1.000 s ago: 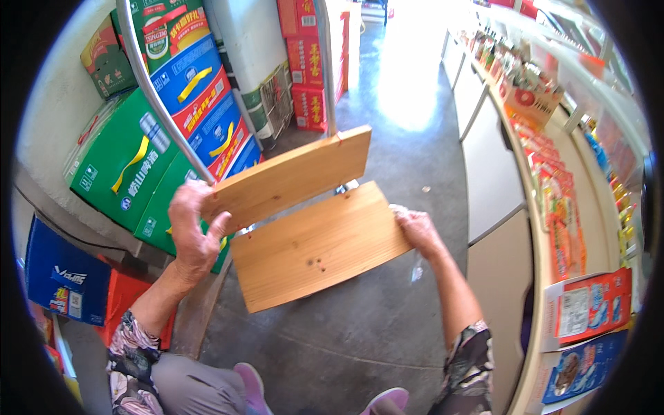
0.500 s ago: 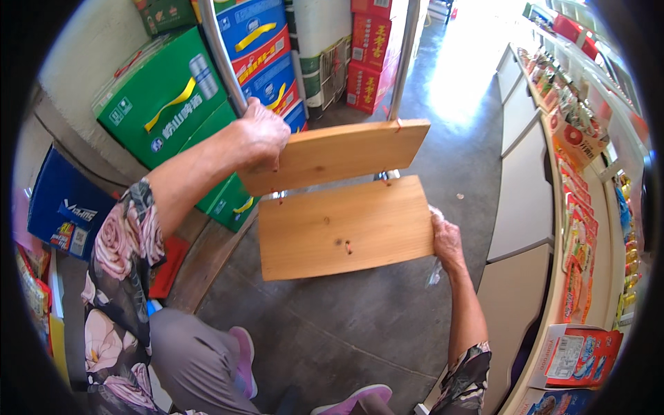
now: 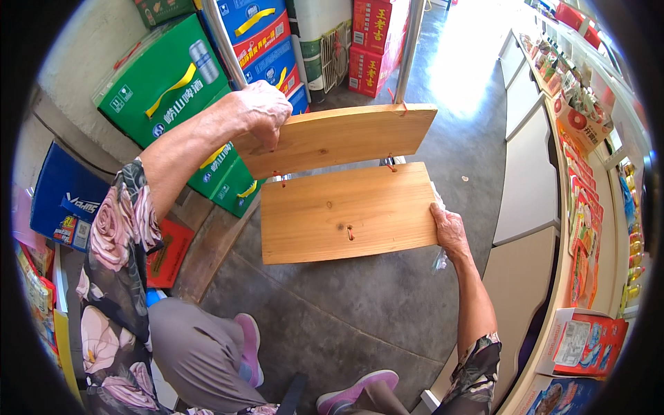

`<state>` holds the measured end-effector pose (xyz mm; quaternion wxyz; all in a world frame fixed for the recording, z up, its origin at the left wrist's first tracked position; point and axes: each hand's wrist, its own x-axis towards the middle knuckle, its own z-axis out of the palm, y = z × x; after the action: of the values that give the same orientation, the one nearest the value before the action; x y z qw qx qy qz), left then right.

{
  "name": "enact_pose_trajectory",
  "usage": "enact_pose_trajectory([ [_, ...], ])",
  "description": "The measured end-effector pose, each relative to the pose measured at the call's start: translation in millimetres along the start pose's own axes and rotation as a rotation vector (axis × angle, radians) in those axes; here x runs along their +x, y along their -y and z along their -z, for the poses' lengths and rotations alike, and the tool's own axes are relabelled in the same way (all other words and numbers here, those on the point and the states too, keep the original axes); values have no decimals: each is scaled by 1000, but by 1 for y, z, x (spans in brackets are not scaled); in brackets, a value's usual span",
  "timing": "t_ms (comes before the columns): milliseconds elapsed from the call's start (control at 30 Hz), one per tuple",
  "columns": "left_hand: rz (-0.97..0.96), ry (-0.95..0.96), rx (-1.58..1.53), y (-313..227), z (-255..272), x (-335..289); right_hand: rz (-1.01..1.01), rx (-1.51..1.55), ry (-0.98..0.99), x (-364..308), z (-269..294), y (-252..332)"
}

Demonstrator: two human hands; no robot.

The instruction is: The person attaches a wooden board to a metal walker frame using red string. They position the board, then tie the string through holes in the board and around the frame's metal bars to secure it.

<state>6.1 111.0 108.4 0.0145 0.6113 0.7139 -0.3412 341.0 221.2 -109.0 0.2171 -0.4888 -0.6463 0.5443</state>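
Two light wooden boards, an upper board [image 3: 346, 142] and a lower board [image 3: 346, 214], sit in front of me with a narrow gap between them. Red ties pass through holes in both. Beside the upper board rise two metal tubes, a left tube [image 3: 225, 45] and a right tube [image 3: 411, 52]. My left hand [image 3: 265, 114] is closed over the upper board's left end, fingers down its near face. At the lower board's right edge, my right hand [image 3: 449, 229] grips with its thumb on top. Crumpled whitish plastic [image 3: 440, 260] shows beneath that hand; its fingers are partly hidden.
Green cartons [image 3: 162, 90] with yellow handles are stacked on the left, near a blue box [image 3: 66, 194]. Blue cartons [image 3: 257, 41] and red cartons [image 3: 377, 45] stand beyond the boards. A counter [image 3: 529, 166] with packaged goods runs along the right. My shoes rest on the dark floor [image 3: 325, 304].
Both boards sit slightly higher in the picture, and the lower one has shifted a little right. My right hand moved up and right with it; my left hand keeps its hold.
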Motion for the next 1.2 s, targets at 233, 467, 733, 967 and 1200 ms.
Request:
enact_pose_trajectory([
  [233, -50, -75, 27, 4, -1, -3, 74, 126, -1, -31, -1, -16],
  [467, -74, -196, 108, -8, 0, 7, 126, 87, -159, -68, -16, -32],
  [733, -184, -346, 178, -19, 15, 23, 51, 92, -272, -87, -23, -38],
  [967, -42, -334, 250, -20, 0, 43, -79, 80, -35, -89, -12, -22],
  [1200, -46, -542, 253, -17, -20, 49, -79, 49, -76, -88, -16, -23],
])
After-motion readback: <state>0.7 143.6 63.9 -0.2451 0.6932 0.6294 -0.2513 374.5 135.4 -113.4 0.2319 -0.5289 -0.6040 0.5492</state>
